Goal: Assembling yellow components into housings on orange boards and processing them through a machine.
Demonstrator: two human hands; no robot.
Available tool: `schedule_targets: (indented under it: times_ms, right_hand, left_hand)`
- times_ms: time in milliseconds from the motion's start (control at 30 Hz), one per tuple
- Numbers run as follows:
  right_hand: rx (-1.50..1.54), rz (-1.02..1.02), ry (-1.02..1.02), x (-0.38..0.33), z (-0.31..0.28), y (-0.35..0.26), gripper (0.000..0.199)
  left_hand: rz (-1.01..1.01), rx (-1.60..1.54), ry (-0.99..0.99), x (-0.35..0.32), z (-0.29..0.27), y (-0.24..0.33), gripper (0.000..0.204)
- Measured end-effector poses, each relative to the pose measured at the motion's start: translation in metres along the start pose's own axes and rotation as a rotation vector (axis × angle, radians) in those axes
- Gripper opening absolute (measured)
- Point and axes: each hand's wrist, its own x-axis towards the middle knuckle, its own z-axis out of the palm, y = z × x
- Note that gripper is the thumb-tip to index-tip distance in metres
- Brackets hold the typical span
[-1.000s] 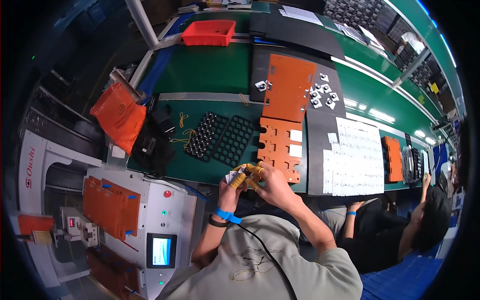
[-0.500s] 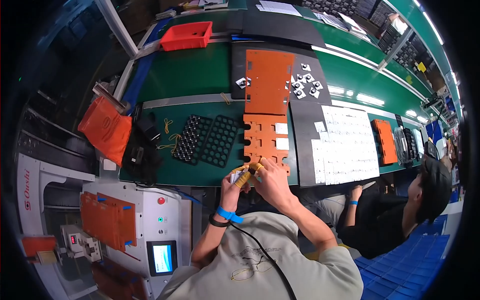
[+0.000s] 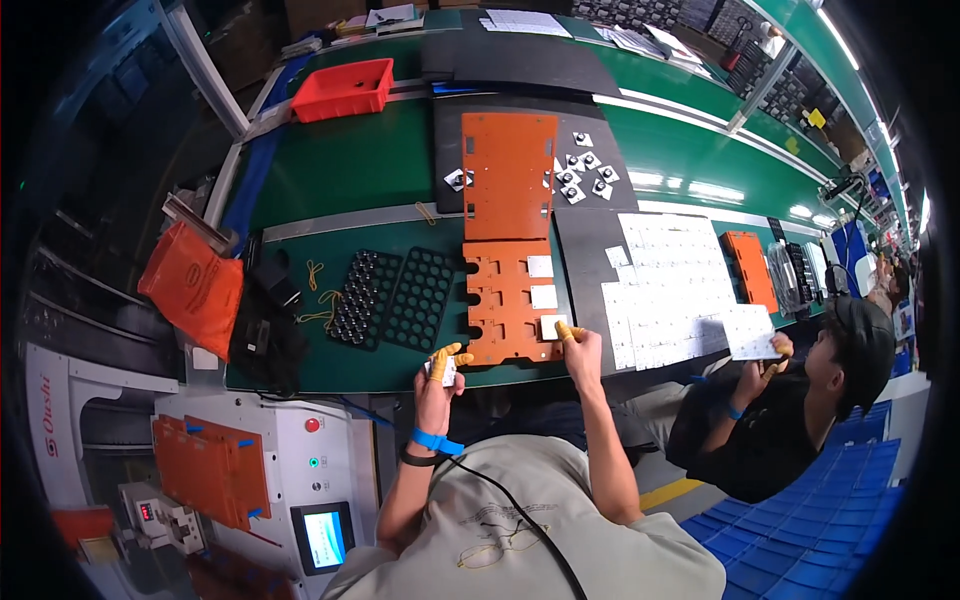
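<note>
On the green bench in front of me lies an orange slotted fixture (image 3: 505,292), its orange hinged lid (image 3: 508,180) folded back behind it. Two white square pieces (image 3: 541,267) sit along its right side. At the near right corner my right hand (image 3: 583,360), with yellow finger covers, pinches a third white square (image 3: 552,327) against the fixture. My left hand (image 3: 437,385), also in yellow finger covers, is off the fixture's near left corner with its fingers closed around small white pieces (image 3: 447,371); how many is hidden.
Left of the fixture lie a black tray of round dark parts (image 3: 360,300) and a black holed tray (image 3: 416,300). White sheets (image 3: 670,290) cover the right side. White diamond-shaped pieces with black centres (image 3: 570,178) lie behind. A co-worker (image 3: 760,420) at right holds a white sheet (image 3: 750,333).
My hands have parted: the right moved onto the fixture's near right corner with a white square, the left drew away to the left. The co-worker now holds up a white sheet.
</note>
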Motion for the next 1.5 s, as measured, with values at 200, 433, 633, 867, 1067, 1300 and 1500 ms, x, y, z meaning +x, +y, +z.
schedule_targets:
  times_ms: [200, 433, 633, 867, 1067, 1300, 1500]
  right_hand:
    - [-0.197, 0.088, -0.103, 0.020, 0.001, 0.017, 0.029]
    - [-0.865, -0.210, -0.016, 0.036, -0.002, -0.075, 0.042]
    - [-0.397, -0.484, -0.406, -0.014, 0.095, -0.189, 0.028]
    - [-0.545, -1.196, -0.465, 0.019, 0.255, -0.149, 0.022]
    - [-0.771, -1.266, -0.617, 0.040, 0.293, -0.149, 0.023]
    - [-0.525, -1.259, -0.647, 0.025, 0.260, -0.180, 0.018]
    - [0.226, -0.608, -1.042, -0.076, 0.163, -0.198, 0.023]
  left_hand:
    - [-0.034, -0.173, 0.021, 0.001, -0.010, -0.003, 0.037]
    - [-0.138, -0.441, -0.104, -0.004, -0.034, 0.009, 0.042]
    - [-0.023, -0.278, -0.083, -0.030, -0.081, 0.040, 0.053]
    - [0.045, -0.241, 0.044, -0.066, -0.118, 0.041, 0.049]
    - [0.100, -0.225, -0.001, -0.081, -0.118, 0.046, 0.053]
    - [0.018, -0.447, -0.054, -0.066, -0.132, 0.039, 0.057]
    - [0.266, -0.169, -0.053, -0.058, -0.093, 0.080, 0.062]
